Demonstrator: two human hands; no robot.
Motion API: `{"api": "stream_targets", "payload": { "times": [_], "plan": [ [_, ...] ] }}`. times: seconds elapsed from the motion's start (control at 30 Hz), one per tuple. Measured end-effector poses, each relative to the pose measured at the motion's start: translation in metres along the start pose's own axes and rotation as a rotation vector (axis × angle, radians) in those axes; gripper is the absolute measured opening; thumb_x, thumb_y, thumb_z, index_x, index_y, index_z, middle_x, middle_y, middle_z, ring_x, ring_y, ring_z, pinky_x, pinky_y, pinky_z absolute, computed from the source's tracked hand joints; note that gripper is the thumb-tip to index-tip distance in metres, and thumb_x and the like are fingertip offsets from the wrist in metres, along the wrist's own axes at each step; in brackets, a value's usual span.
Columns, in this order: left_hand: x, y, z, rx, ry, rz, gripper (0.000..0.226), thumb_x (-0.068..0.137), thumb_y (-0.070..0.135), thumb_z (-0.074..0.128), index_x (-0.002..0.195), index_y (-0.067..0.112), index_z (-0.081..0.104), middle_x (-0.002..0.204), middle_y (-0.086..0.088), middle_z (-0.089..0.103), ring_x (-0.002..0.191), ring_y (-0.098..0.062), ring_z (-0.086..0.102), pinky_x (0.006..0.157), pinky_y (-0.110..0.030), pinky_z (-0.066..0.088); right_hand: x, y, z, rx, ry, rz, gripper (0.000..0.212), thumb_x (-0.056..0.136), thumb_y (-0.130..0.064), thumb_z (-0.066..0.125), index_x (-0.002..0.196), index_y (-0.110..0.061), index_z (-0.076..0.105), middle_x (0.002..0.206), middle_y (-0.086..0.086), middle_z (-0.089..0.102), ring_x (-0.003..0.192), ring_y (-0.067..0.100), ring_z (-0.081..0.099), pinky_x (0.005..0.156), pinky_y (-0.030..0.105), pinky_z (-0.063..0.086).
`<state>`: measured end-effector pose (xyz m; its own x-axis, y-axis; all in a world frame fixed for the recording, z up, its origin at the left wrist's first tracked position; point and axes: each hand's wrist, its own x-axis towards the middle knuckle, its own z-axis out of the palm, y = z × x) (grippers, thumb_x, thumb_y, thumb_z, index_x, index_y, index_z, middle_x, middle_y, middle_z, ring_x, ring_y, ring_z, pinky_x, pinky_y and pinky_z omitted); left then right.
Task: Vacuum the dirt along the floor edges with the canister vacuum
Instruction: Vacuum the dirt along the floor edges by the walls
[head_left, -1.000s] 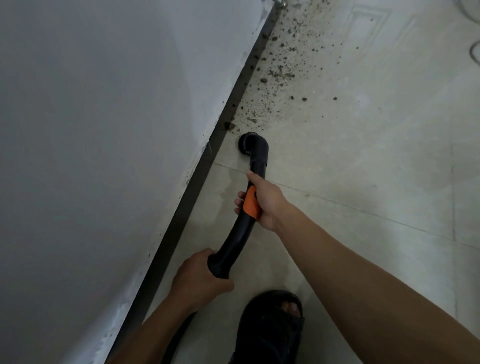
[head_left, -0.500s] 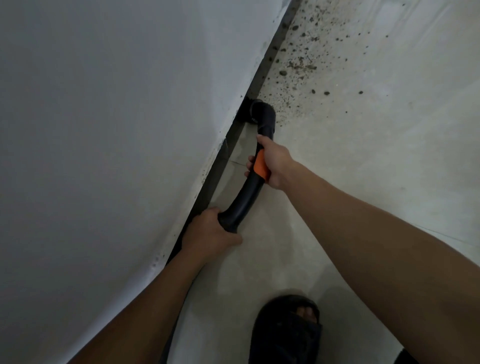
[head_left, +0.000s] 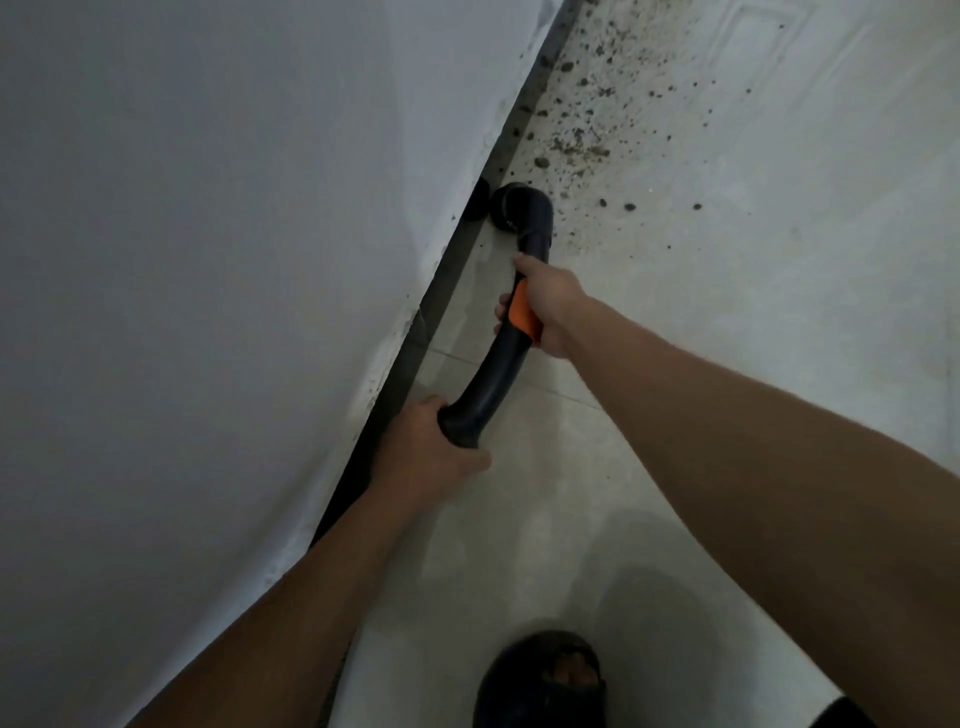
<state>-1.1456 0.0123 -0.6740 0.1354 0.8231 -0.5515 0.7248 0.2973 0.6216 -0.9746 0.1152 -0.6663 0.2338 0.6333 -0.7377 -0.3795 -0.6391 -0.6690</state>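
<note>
While the curved black plastic vacuum wand (head_left: 493, 374) is gripped at its rear end by the left hand (head_left: 423, 454) and at its orange band (head_left: 522, 314) by the forward right hand (head_left: 550, 306), the scattered dark dirt (head_left: 587, 140) is found beyond its mouth (head_left: 508, 208), ahead along the grey skirting strip (head_left: 447, 280).

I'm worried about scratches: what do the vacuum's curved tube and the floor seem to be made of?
The curved tube looks like hard black plastic, smooth with a dull sheen. Its orange insert may be plastic or rubber. The floor looks like pale glazed tile, given its soft reflections and thin grout line; ceramic or stone is unclear.
</note>
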Motion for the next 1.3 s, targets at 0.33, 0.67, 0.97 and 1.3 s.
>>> {"api": "stream_targets", "payload": {
  "times": [0.33,0.67,0.97,1.3],
  "plan": [
    [-0.065,-0.080,0.008,-0.029,-0.050,-0.110,0.035,0.049,0.015,0.082,0.072,0.017,0.056,0.067,-0.001,0.058,0.060,-0.013,0.055,0.051,-0.019,0.040,-0.060,0.092,0.014,0.122,-0.079,0.014,0.015,0.099,-0.018,0.057,0.102,-0.007,0.048,0.069,0.014,0.053,0.053,0.024,0.051,0.043,0.025,0.049],
    [-0.040,-0.044,0.015,0.074,-0.187,-0.015,0.040,0.043,0.035,0.072,0.080,0.025,0.059,0.077,0.009,0.065,0.074,-0.010,0.064,0.067,-0.032,0.055,-0.060,0.068,-0.030,0.145,0.170,-0.008,0.021,0.097,-0.025,0.059,0.107,-0.007,0.053,0.079,0.014,0.056,0.056,0.023,0.056,0.048,0.028,0.052],
    [-0.040,-0.045,0.014,0.002,-0.146,-0.053,0.035,0.042,0.032,0.072,0.073,0.027,0.057,0.074,0.006,0.063,0.071,-0.013,0.064,0.061,-0.030,0.053,-0.052,0.060,-0.017,0.119,0.077,0.011,0.024,0.097,-0.023,0.060,0.111,-0.004,0.054,0.079,0.013,0.053,0.059,0.021,0.053,0.046,0.027,0.052],
    [-0.016,-0.014,0.025,-0.034,-0.123,0.004,0.035,0.045,0.031,0.074,0.073,0.016,0.059,0.070,-0.001,0.064,0.065,-0.018,0.062,0.055,-0.028,0.049,-0.029,0.019,-0.025,0.044,0.086,-0.004,0.028,0.097,-0.023,0.060,0.115,-0.003,0.053,0.076,0.014,0.055,0.052,0.024,0.054,0.038,0.021,0.046]
  ]
}}
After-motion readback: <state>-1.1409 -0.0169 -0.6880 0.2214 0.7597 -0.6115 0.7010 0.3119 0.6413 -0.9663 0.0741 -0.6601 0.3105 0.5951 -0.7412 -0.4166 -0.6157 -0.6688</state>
